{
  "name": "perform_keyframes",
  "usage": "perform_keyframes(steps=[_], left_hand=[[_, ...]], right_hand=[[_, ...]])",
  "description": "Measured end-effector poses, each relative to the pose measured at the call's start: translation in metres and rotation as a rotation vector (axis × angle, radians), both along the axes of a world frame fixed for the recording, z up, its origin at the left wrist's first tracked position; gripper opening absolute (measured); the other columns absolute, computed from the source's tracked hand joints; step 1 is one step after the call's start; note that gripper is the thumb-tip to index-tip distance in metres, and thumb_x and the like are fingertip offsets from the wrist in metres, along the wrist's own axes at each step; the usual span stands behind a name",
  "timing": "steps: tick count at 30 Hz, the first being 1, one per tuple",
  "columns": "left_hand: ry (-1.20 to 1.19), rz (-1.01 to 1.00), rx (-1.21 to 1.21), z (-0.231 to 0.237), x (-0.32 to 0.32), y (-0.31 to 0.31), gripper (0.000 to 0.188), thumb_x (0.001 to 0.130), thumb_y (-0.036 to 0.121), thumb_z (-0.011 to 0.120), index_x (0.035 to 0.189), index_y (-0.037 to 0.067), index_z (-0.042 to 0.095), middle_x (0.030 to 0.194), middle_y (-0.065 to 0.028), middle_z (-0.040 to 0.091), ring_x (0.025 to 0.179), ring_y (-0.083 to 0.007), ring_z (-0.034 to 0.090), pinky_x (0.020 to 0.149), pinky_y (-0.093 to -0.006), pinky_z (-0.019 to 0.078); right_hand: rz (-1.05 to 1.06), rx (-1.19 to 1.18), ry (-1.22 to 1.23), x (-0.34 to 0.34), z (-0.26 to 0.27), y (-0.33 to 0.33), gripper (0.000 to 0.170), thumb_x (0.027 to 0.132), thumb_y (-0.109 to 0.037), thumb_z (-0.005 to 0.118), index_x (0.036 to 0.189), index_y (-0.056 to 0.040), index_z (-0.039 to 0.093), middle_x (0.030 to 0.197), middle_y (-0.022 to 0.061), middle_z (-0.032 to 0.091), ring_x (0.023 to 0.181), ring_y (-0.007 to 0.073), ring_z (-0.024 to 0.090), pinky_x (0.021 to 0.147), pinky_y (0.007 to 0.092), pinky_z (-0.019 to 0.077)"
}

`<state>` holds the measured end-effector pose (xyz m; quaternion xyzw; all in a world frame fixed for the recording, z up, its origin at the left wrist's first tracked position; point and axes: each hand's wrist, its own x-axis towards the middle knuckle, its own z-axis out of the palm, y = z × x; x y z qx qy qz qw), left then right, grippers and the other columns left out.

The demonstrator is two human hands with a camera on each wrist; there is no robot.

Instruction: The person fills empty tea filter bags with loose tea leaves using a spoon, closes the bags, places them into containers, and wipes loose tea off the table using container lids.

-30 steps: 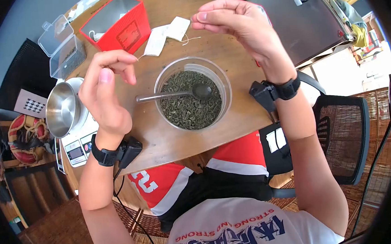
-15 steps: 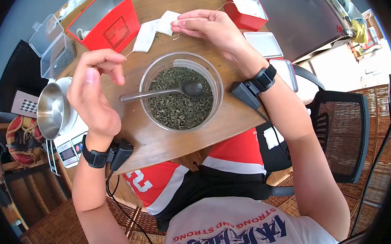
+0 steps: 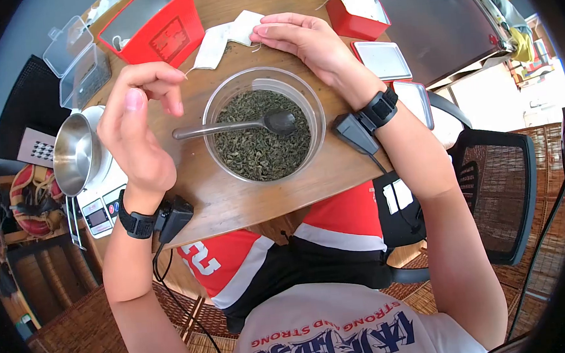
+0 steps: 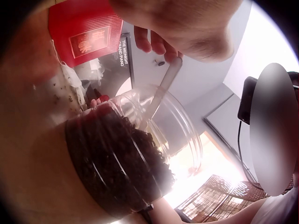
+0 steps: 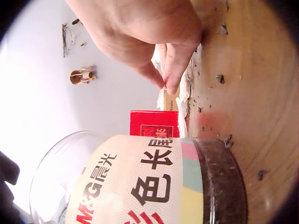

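A clear tub point(image 3: 320, 112) of dried green leaves stands near the table edge, a grey spoon point(image 3: 218, 128) lying across it. Two white pouches point(image 3: 213, 50) lie behind it, one overlapping the other. My left hand point(image 3: 138, 124) hovers left of the tub with fingers bent and thumb apart; a thin string reaches its fingertips, but whether they pinch it is unclear. The thumb and fingers of my right hand point(image 3: 307, 45) meet at the right pouch point(image 3: 244, 29), pinching its edge. In the right wrist view, fingertips point(image 5: 164, 86) close together at white material.
At the back left stands an open red box point(image 3: 173, 31), beside a clear lidded case point(image 3: 85, 75). A steel pan point(image 3: 74, 153) rests on a white scale point(image 3: 97, 217). Another red box point(image 3: 357, 26) and pale lids point(image 3: 382, 60) lie right. Leaf crumbs dot the table.
The head view has shifted, showing the right red box and lids. My right hand has moved left onto the right pouch. My left hand keeps the same pose.
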<state>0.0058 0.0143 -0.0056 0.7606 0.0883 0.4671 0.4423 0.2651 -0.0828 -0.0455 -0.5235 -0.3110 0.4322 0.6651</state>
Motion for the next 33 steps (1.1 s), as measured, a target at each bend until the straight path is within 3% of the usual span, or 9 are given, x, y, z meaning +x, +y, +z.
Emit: perform_keyframes(steps=[4,14,17,33], left_hand=[[-0.006,-0.021,0.017,0.0,0.0,0.0,0.043,0.103,0.028,0.037,0.098,-0.005,0.065,0.076,-0.0081,0.061,0.069,-0.0132,0.056,0.068,-0.0284,0.0426],[-0.007,-0.022,0.035,-0.002,0.001,0.002,0.044,0.104,0.028,0.036,0.098,-0.004,0.065,0.075,-0.0077,0.061,0.07,-0.013,0.055,0.067,-0.028,0.0425],[-0.013,-0.032,0.033,-0.002,0.001,0.002,0.044,0.104,0.028,0.036,0.098,-0.004,0.065,0.076,-0.0077,0.061,0.069,-0.0127,0.055,0.067,-0.028,0.0422],[-0.01,-0.023,0.045,-0.001,0.001,0.002,0.044,0.104,0.028,0.037,0.098,-0.004,0.066,0.075,-0.0078,0.062,0.069,-0.0127,0.055,0.067,-0.0278,0.0432]], right_hand=[[0.019,0.027,-0.051,0.005,-0.004,0.001,0.031,0.098,-0.01,0.069,0.123,0.0079,0.062,0.116,0.0167,0.071,0.11,0.0206,0.071,0.104,0.0302,0.0546],[0.058,0.04,-0.075,0.007,-0.002,-0.001,0.032,0.099,-0.011,0.069,0.125,0.0061,0.064,0.115,0.0142,0.072,0.107,0.0187,0.071,0.103,0.0302,0.0548],[0.05,0.091,-0.068,0.005,0.0,-0.001,0.032,0.094,-0.012,0.075,0.118,0.0072,0.066,0.11,0.0161,0.073,0.102,0.0204,0.073,0.095,0.0295,0.058],[0.038,0.115,0.018,0.003,-0.002,0.0,0.038,0.088,0.006,0.073,0.125,0.0056,0.062,0.108,0.0101,0.072,0.099,0.0181,0.072,0.092,0.0285,0.0581]])
